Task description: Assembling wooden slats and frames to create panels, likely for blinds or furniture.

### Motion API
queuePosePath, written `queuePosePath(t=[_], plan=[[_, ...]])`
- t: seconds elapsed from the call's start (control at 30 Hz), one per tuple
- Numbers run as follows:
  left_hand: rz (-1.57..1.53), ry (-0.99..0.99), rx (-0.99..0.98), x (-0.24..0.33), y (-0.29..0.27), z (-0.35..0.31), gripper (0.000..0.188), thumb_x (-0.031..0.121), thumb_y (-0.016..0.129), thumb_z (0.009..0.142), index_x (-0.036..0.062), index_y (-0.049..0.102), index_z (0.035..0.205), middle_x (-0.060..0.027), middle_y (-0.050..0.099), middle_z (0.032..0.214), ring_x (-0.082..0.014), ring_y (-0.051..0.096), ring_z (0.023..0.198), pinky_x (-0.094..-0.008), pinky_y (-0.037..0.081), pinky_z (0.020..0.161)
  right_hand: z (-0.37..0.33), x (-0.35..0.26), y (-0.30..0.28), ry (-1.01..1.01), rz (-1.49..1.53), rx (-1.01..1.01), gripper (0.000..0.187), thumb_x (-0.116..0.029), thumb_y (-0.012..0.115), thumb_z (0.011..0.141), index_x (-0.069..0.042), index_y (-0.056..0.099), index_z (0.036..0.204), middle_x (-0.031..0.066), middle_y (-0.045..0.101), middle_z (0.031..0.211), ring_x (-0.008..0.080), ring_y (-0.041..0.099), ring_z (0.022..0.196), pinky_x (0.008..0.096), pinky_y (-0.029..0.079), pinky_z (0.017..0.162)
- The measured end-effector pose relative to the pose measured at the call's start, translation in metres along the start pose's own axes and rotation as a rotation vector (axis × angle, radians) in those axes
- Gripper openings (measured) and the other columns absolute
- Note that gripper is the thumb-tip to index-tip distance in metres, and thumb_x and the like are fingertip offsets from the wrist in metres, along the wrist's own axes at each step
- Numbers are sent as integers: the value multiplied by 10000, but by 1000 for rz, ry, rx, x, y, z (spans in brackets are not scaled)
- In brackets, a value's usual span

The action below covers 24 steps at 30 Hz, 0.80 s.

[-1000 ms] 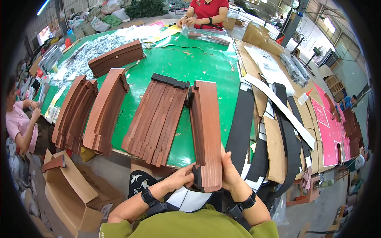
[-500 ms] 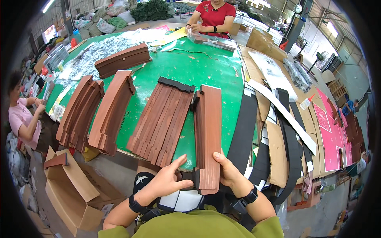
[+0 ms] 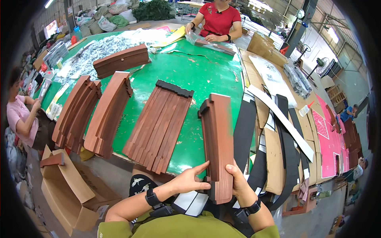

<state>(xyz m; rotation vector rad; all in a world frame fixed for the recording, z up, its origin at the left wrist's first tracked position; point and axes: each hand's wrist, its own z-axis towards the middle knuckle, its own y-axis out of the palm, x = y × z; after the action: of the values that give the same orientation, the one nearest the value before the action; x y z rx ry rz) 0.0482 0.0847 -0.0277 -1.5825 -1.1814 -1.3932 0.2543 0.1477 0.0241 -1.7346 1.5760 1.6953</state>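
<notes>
A stack of curved reddish-brown wooden slats (image 3: 218,146) extends away from me at the table's near edge, a black end piece on its left side. My right hand (image 3: 240,182) is closed round its near right edge, thumb on top; the other fingers are mostly hidden. On the opposite side, my left hand (image 3: 190,179) has thumb and forefinger spread, their tips touching the stack near its black lower end. Left of these lies a flat row of brown slats (image 3: 158,127) with a black strip (image 3: 174,88) across its far end.
More curved slat stacks (image 3: 107,115) stand left on the green table (image 3: 174,65). Black and white curved strips (image 3: 281,127) lie over cardboard at right. An open carton (image 3: 71,190) is at lower left. One co-worker (image 3: 220,20) works opposite, another (image 3: 25,115) at left.
The held stack has shifted right and slightly toward me, its far end now tilted left. Both hands have moved right with it. The co-worker opposite has lowered a hand onto a wrapped bundle.
</notes>
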Motion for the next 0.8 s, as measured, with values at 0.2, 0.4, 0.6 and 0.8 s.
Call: queuePosePath(t=[0.2,0.4,0.6,0.8], plan=[[-199,84,61,-8,5,32,1070,326,815,838,7,151,1614,-60,636,702,-79,530,584,-259,448,590,44,-17,-30,-35,169,-11,644,-429,625,932,-46,411,1404,165,616,1162,298,693,921,427,601,830],[-19,27,197,-20,-7,-14,939,232,791,881,14,220,1594,-111,689,1180,-69,533,587,-251,471,590,128,-46,-54,-111,100,127,561,-408,610,957,-21,473,1339,121,630,1137,261,659,1013,424,583,855],[-18,40,59,-19,-29,-46,749,194,799,880,31,423,1507,-89,624,1395,-65,544,629,-223,494,633,192,-81,-30,-102,-31,198,546,-532,605,928,-62,572,1203,72,658,972,206,680,844,373,582,731],[329,34,-5,-26,-48,-66,650,319,830,840,54,578,1378,-112,672,1288,-218,652,1007,-327,538,846,253,-107,-40,-120,-137,176,523,-553,609,916,-79,599,1137,61,664,938,212,675,813,373,569,692]])
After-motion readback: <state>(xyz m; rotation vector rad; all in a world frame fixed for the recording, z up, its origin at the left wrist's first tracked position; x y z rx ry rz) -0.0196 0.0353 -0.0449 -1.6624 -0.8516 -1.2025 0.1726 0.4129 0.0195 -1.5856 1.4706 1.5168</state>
